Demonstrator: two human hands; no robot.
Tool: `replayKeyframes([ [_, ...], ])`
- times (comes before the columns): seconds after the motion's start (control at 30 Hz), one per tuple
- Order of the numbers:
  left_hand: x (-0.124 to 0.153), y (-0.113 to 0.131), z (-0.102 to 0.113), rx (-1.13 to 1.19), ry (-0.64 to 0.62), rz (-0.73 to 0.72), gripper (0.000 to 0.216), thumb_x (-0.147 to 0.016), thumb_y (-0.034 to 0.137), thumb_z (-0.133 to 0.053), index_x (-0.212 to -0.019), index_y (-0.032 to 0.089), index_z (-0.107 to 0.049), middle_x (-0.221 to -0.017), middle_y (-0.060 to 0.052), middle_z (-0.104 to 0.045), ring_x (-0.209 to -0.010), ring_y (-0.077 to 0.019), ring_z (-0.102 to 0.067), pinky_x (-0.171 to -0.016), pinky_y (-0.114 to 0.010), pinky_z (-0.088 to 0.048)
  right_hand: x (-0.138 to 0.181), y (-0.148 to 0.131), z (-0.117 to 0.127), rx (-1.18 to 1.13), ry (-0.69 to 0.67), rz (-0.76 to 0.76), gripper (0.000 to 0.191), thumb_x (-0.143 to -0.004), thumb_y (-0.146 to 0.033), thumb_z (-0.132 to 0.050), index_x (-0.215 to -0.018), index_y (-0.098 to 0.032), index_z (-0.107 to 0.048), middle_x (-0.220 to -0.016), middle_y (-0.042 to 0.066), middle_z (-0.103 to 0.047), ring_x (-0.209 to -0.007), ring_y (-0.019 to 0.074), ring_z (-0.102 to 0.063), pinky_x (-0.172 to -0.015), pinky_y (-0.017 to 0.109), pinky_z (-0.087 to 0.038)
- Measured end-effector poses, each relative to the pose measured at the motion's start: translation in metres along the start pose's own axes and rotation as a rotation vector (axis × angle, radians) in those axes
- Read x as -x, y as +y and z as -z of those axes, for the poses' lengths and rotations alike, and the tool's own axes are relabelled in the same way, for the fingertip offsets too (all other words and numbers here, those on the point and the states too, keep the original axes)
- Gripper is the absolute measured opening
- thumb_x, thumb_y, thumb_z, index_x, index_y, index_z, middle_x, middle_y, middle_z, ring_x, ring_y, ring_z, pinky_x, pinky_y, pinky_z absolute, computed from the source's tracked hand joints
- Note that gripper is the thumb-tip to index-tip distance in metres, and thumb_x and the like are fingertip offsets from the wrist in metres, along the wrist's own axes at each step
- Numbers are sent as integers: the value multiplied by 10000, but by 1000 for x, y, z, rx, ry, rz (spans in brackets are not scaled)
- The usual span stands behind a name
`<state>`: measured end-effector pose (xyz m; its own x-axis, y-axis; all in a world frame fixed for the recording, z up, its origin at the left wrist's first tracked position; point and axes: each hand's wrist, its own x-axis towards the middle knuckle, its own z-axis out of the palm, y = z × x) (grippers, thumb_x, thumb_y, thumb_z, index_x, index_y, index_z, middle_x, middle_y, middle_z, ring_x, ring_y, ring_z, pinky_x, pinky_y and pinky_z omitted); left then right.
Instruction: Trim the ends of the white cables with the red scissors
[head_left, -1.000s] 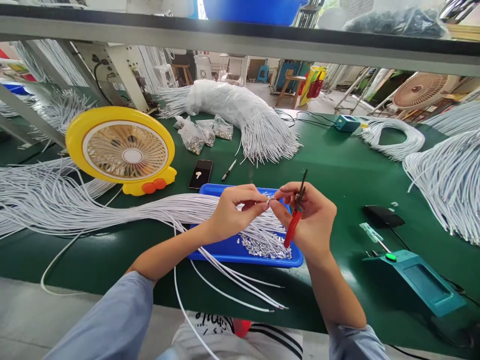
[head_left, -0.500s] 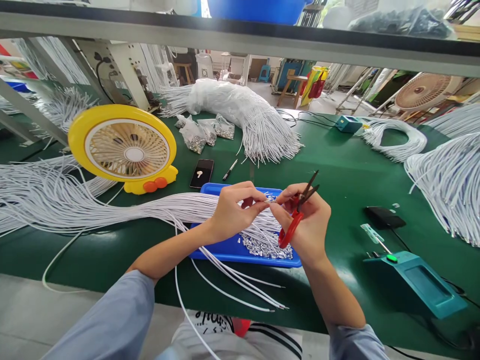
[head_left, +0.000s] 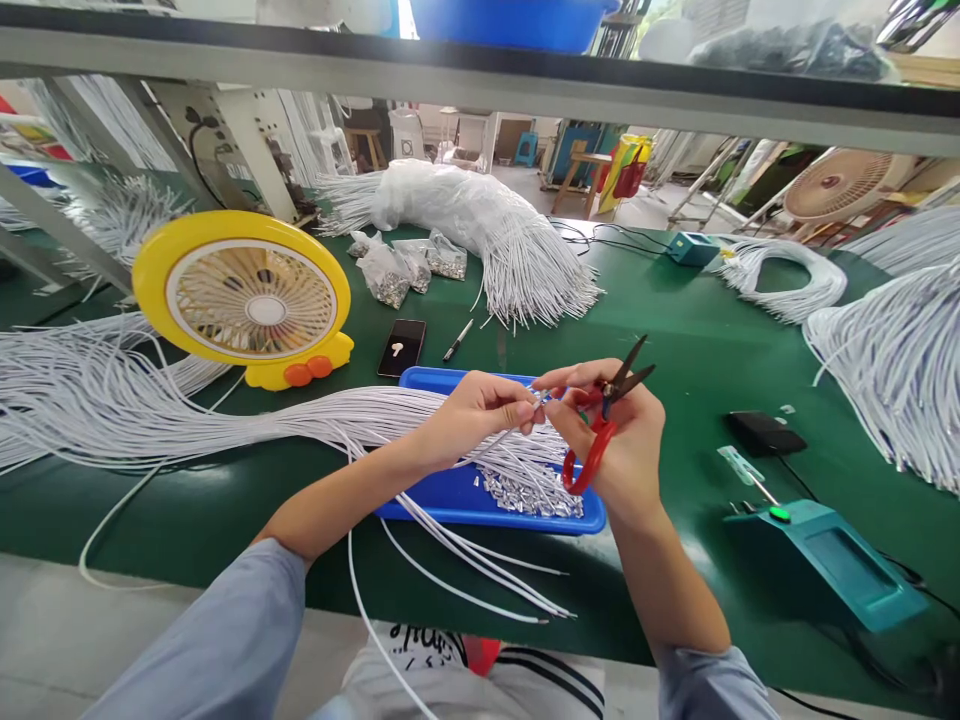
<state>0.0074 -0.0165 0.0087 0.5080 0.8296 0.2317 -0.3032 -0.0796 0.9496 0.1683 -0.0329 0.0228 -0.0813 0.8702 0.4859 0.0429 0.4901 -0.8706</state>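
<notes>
My left hand is closed in a pinch on the end of a white cable, above the blue tray. Close beside it, my right hand keeps a pair of red-handled scissors hooked in the palm, dark blades pointing up and away, apart from each other. The right thumb and fingertips meet near the cable's tip; whether they grip a small part there is hidden. A bundle of white cables runs from the left into the tray, over a heap of small silvery metal pieces.
A yellow fan stands at the left, near a phone and a pen. Bags of metal parts and a wrapped cable bundle lie behind. A teal device sits at the right, under more cables.
My left fingers have curled more tightly around the cable end and shifted slightly right. My right fingers have extended towards them, and the scissors have tilted a little to the right.
</notes>
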Motion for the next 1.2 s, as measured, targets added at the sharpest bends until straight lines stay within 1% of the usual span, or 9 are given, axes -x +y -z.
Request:
replayKeyframes([
  [0.2, -1, -2, -4, -33, 79, -32, 400, -781, 463, -717, -635, 100, -633, -611, -12, -557, -602, -86, -460, -567, -214, -371, 0, 5, -1, 40, 51, -8, 280, -693, -88, -754, -850, -233, -575, -786, -54, -658, -659, 86, -548, -610, 234, -414],
  [0.43, 2, -4, 0, -312, 311, -292, 179, -796, 272, -726, -731, 112, -679, -674, -10, -606, -617, -74, -513, -551, -182, -416, 5, -8, 1, -42, -20, -76, 283, -674, -98, -759, -841, -223, -568, -764, -44, -638, -631, 84, -531, -573, 222, -405],
  [0.53, 8, 0, 1, -320, 347, -382, 93, -826, 204, -692, -767, 130, -696, -699, -8, -616, -650, -64, -540, -588, -160, -453, 1, -3, 2, -78, 40, -88, 261, -680, -148, -754, -847, -221, -566, -744, -37, -632, -648, 97, -565, -582, 227, -421],
  [0.6, 14, 4, -1, -254, 306, -425, 68, -836, 191, -684, -796, 144, -713, -694, -6, -611, -643, -62, -555, -592, -157, -475, 0, 11, 8, -44, 135, -112, 264, -680, -197, -748, -870, -222, -567, -742, -32, -637, -671, 105, -590, -613, 235, -442],
  [0.67, 20, 7, -4, -141, 201, -416, 87, -864, 201, -655, -843, 160, -729, -673, -3, -593, -592, -61, -566, -545, -159, -484, 5, 33, 20, 33, 163, -220, 284, -651, -235, -746, -870, -218, -567, -743, -28, -642, -675, 109, -597, -654, 248, -464],
  [0.77, 28, 12, -12, 21, 26, -300, 130, -889, 234, -625, -884, 169, -738, -647, 1, -562, -496, -57, -554, -428, -147, -444, 29, 69, 45, 167, 137, -375, 286, -606, -259, -736, -832, -197, -572, -723, -4, -649, -668, 134, -608, -663, 275, -481],
  [0.87, 33, 17, -16, 87, -44, -202, 136, -860, 265, -667, -843, 153, -743, -667, -15, -586, -455, -42, -522, -374, -131, -377, 63, 95, 65, 257, 129, -454, 256, -577, -256, -706, -786, -180, -579, -690, 20, -666, -638, 162, -619, -651, 302, -487],
  [1.07, 37, 20, -18, 100, -132, -190, 136, -842, 280, -689, -832, 161, -754, -686, -20, -594, -479, -24, -429, -415, -146, -335, 106, 110, 81, 404, 193, -508, 223, -621, -263, -664, -817, -166, -622, -738, 46, -690, -689, 184, -624, -669, 307, -471],
  [1.2, 43, 19, -26, 13, -201, -214, 136, -809, 256, -713, -755, 132, -722, -678, -30, -608, -551, -58, -484, -470, -165, -369, 115, 111, 89, 408, 260, -514, 319, -641, -362, -708, -872, -168, -605, -708, 31, -661, -623, 160, -587, -606, 285, -453],
])
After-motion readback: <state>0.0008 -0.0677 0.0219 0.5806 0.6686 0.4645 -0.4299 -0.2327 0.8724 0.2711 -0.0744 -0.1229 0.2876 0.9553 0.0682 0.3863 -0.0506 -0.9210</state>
